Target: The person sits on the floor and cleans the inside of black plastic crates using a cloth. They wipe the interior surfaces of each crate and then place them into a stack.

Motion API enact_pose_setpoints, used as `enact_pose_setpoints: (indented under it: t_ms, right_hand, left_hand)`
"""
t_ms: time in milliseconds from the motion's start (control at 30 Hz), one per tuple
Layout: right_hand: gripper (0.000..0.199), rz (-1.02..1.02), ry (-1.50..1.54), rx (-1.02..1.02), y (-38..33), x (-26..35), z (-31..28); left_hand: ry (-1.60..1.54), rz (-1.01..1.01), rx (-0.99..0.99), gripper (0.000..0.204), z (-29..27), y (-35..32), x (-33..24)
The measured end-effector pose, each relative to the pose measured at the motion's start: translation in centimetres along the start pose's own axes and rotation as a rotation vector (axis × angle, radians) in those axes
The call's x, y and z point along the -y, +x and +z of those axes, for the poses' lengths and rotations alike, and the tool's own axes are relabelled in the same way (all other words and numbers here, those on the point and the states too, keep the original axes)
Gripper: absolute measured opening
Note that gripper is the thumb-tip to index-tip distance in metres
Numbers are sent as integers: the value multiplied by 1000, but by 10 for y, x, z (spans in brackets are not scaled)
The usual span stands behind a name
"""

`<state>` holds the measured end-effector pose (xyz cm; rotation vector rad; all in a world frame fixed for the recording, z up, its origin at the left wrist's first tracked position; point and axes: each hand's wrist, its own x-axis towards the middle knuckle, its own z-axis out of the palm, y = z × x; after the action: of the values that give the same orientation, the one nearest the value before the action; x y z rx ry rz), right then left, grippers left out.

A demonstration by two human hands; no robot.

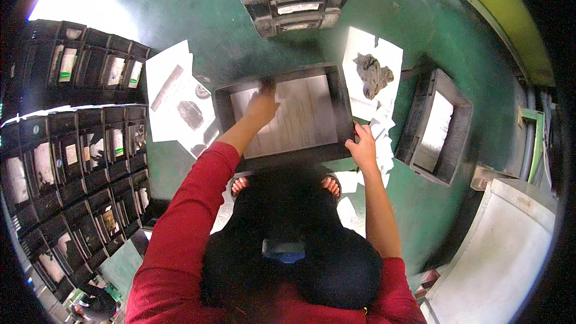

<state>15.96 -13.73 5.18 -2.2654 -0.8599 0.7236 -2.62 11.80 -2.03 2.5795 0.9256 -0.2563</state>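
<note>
Green workshop floor [198, 18] all round, crowded with plastic crates. Far left: stacked black bins [78, 144] in rows, each with a label. Next, white paper sheets [177, 99] with dark parts on top. Centre: shallow black tray [282, 114], pale liner sheet [306, 114] inside, directly ahead of the sandalled feet. Left hand [263, 103] flat on the liner near the far wall, fingers pointing away, spread unclear through blur. Right hand [363, 147] on the tray's near right corner, fingers curled over the rim. Probably best: steady the corner, press evenly so the liner stays flat. Right: grey rag [372, 75] on paper, then another black crate [441, 126], close enough to crowd any sideways shift.
</note>
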Motion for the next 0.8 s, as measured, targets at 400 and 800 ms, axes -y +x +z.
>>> enact_pose_setpoints:
  t_ms: [400, 800]
  right_hand:
    - [48, -24, 121, 65, 1, -9, -8]
    - [42, -819, -316, 237, -33, 61, 19]
  left_hand:
    - [176, 105, 87, 19, -56, -20, -13]
    - [-702, -930, -421, 48, -138, -153, 257]
